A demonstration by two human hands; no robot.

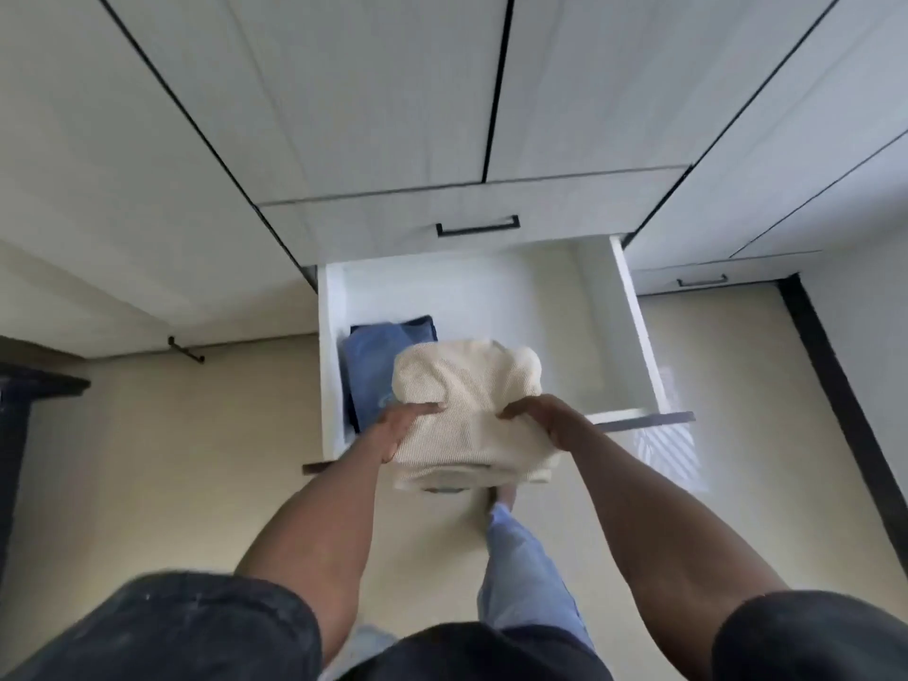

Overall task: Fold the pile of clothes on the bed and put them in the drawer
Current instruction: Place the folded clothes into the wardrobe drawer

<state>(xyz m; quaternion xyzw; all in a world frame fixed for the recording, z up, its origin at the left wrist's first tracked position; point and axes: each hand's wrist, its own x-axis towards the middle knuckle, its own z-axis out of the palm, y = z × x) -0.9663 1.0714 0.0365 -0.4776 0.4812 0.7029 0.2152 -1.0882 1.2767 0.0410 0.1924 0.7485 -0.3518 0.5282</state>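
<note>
Both hands hold a folded cream garment (467, 415) at its near edge, the left hand (400, 430) on one side and the right hand (545, 420) on the other, fingers curled into the cloth. Beneath and beyond them, the open white drawer (634, 336) holds a folded blue garment (373, 366) left of the hands.

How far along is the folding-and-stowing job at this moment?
Done: the drawer is pulled open and a folded blue garment already lies inside at its left. In hand: a folded cream garment, held over the drawer by the left hand and right hand, not yet set down. Left: placing it and closing the drawer. The bed is out of view, so any remaining pile cannot be judged.
</note>
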